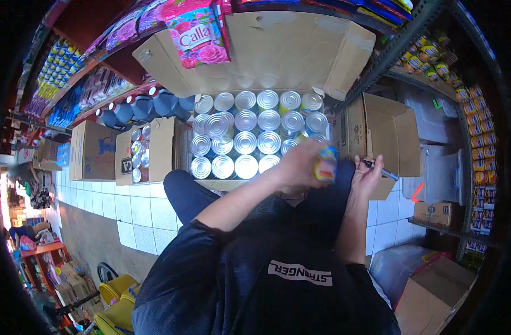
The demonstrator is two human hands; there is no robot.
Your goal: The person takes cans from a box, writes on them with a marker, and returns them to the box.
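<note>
A can with a blue, yellow and red label (326, 163) is in my left hand (301, 167), tilted on its side in front of my right knee. My left fingers are wrapped round it and slightly blurred. Close by, my right hand (367, 177) pinches a dark marker pen (388, 173) that points to the right. Ahead of my knees stands an open cardboard box (255, 56), its big flap raised at the back. Rows of cans with silver lids (245, 120) fill it, and one can (216, 126) sits on top of the others at the left.
To the right is an open cardboard box (398, 134) beside metal shelving. On the left, another open box (165, 148) holds jars or cans, near dark blue jugs (141, 107). A pink Calla packet (198, 39) hangs over the raised flap. White tiles (149, 212) cover part of the floor.
</note>
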